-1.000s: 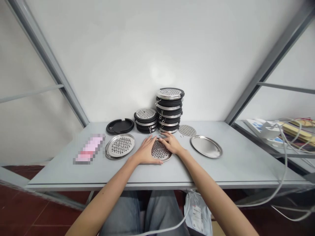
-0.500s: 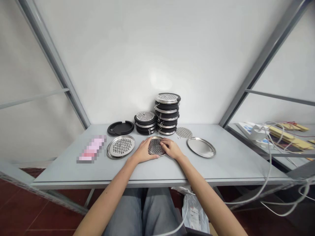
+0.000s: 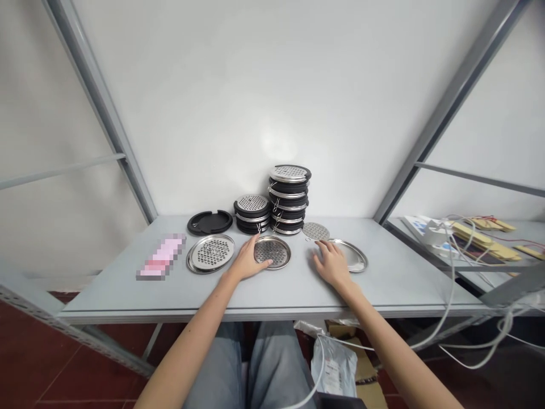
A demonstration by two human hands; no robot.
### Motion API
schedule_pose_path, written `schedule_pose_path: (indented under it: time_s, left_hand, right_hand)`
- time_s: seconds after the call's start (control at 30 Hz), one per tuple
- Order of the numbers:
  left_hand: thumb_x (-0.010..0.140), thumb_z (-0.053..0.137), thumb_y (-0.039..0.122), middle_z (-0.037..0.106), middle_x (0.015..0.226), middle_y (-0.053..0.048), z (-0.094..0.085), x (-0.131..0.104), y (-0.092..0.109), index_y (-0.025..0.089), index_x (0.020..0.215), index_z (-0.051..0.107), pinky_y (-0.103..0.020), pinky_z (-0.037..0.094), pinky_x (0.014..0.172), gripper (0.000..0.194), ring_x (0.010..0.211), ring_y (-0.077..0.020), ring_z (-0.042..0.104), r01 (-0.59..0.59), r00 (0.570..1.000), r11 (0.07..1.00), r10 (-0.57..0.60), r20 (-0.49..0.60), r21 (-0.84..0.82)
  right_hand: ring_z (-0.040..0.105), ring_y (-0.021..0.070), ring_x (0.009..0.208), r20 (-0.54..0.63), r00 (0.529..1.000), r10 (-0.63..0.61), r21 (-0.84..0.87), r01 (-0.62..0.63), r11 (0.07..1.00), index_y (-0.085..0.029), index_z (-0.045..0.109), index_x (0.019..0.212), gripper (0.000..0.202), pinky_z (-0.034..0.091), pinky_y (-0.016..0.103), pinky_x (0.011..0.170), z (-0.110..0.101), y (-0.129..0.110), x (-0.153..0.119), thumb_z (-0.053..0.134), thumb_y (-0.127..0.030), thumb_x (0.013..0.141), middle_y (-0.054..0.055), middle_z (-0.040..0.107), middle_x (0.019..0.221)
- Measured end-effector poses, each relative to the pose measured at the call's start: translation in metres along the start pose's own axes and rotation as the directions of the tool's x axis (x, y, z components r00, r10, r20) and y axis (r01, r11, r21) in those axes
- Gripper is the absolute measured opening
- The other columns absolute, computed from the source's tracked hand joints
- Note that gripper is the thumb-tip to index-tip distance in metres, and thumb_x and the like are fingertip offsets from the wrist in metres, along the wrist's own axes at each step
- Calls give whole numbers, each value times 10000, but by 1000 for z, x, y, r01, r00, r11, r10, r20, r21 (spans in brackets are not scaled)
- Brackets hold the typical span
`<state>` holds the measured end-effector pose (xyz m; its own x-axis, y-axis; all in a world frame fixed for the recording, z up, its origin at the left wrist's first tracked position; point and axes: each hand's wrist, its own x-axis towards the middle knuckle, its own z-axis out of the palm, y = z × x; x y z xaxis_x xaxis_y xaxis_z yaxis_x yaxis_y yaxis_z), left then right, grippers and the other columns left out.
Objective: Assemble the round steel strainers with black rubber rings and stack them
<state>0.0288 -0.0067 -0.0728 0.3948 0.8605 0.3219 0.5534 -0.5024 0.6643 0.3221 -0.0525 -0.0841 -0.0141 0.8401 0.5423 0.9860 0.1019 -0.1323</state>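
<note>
My left hand [image 3: 246, 262] rests along the left side of a round steel dish [image 3: 289, 260], its fingers stretched out and its thumb apart across the front edge. Inside that dish lies a perforated metal disc [image 3: 275, 251]. My right hand [image 3: 334, 264] is over the left edge of a shiny steel dish [image 3: 356, 258], fingers loosely apart; whether they touch it I cannot tell. Left of my left hand, another perforated disc [image 3: 213, 251] leans in its own dish. A loose perforated disc [image 3: 316, 230] lies flat behind my right hand, with a small ring [image 3: 307, 239] near it.
Two stacks of black-rimmed round units with metal discs, a low one [image 3: 251, 213] and a tall one [image 3: 289, 199], stand against the wall. A black ring-shaped holder [image 3: 210, 222] lies left of them. White cables [image 3: 453, 295] hang at the right table edge.
My right hand has left the perforated disc in the middle dish and moved right to the shiny dish. My left hand has stayed at the middle dish.
</note>
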Motion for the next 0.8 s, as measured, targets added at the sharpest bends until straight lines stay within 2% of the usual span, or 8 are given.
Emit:
schedule_pose_path:
  time_s: [0.1,0.23,0.3,0.4,0.5,0.6,0.7,0.8]
  left_hand:
    - [755,686,458,475,1398,-153,2,2,1,165,1421,328,-454,351,1091,811,1305,-294,441,-43,999,999,43,-4,22]
    - [830,595,382,547,1320,-108,0,1,6,185,1274,511,-435,367,1091,494,1259,-256,482,-123,984,989,132,-120,76]
    - [871,530,358,568,1295,-86,-9,-2,8,208,1222,555,-435,372,1088,382,1246,-243,494,-126,971,986,146,-189,110]
    - [896,478,370,573,1284,-76,-36,-9,2,223,1208,570,-411,368,1091,356,1239,-237,498,-83,962,972,136,-238,219]
    - [838,535,488,491,1377,-150,-73,-15,-11,156,1328,479,-458,292,1121,594,1323,-320,400,147,968,895,-42,-248,420]
    - [671,590,726,344,1479,-243,-104,-18,-24,118,1450,309,-597,213,1094,1027,1375,-457,264,413,909,723,-360,-208,554]
    - [575,581,815,289,1505,-264,-116,-17,-29,150,1502,183,-619,225,1064,1208,1369,-482,268,464,842,659,-535,-66,592]
    - [504,575,864,218,1531,-271,-114,-15,-29,155,1514,141,-604,233,1066,1308,1380,-480,248,442,825,664,-565,18,604]
  right_hand:
    - [535,323,1156,71,996,46,-24,-44,999,-97,587,1208,401,414,453,971,2,17,-6,444,-299,892,185,604,1244]
    - [596,298,1056,129,990,65,-5,-65,998,-116,628,1136,368,444,404,909,7,20,-9,428,-322,906,164,656,1161]
    - [596,303,1056,134,989,57,-6,-57,998,-122,642,1114,362,442,404,910,8,19,-10,423,-324,909,155,663,1151]
    - [589,309,1075,144,988,50,12,-52,999,-113,647,1112,374,438,404,930,8,19,-9,411,-327,916,156,661,1160]
    - [582,317,1089,164,985,48,32,-54,998,-103,649,1118,388,434,411,947,9,21,-9,411,-335,918,161,654,1174]
    - [580,317,1089,172,984,43,49,-52,997,-112,654,1115,380,433,413,954,10,21,-9,423,-336,914,154,655,1170]
    - [584,313,1080,167,985,42,54,-51,997,-118,657,1108,369,433,414,953,10,21,-9,431,-333,911,153,659,1159]
    - [583,313,1082,162,986,37,57,-46,997,-115,656,1111,371,436,415,948,9,20,-9,428,-328,911,156,657,1162]
